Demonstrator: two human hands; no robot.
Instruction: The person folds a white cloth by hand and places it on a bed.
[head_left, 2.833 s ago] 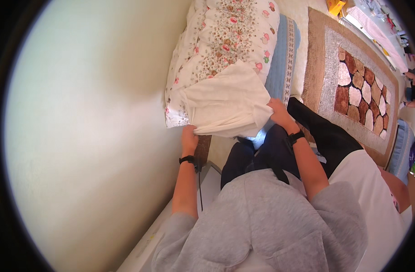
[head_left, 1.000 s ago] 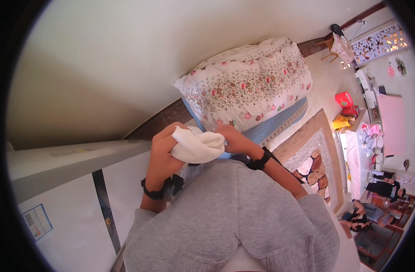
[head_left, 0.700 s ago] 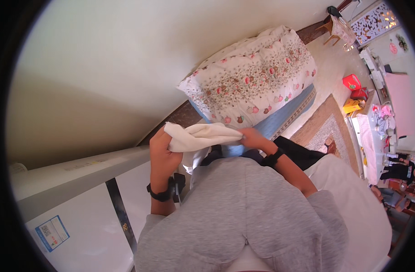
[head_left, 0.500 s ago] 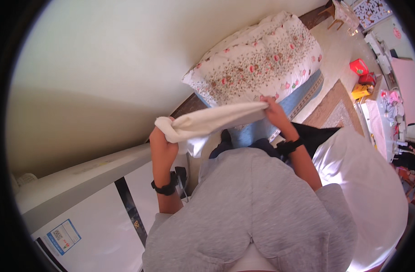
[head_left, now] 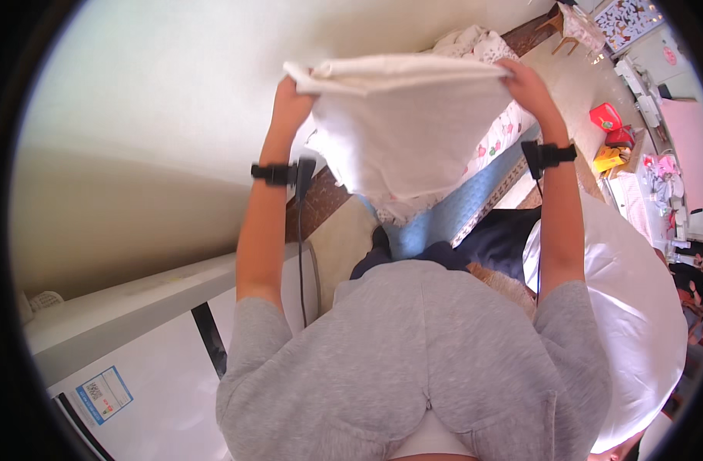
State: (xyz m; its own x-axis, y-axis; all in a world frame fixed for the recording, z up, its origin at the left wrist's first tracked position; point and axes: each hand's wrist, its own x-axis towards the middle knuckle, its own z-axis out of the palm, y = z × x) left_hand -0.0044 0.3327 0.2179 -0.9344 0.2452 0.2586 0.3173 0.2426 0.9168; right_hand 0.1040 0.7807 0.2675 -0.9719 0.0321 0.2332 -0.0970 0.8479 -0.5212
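A white cloth (head_left: 405, 127) hangs stretched between my two hands, out in front of me at arm's length. My left hand (head_left: 293, 106) grips its upper left corner, with fingers closed on the edge. At the other end of the same edge, my right hand (head_left: 528, 88) is closed on the upper right corner. The top edge is bunched into folds, and the lower part drapes down. Whether it is a garment or a plain piece of fabric, I cannot tell. Behind it, a floral quilt (head_left: 499, 138) is largely covered from view.
The quilt lies over blue bedding (head_left: 443, 207) against the wall. At lower left stands a white appliance-like cabinet (head_left: 152, 384) with a label. A person in a white top (head_left: 628, 307) is close on my right. Red and yellow bags (head_left: 608, 119) sit farther off to the right.
Both hands have risen and moved farther away from me, and farther apart. The cloth, narrow and twisted before, has spread out and hangs down.
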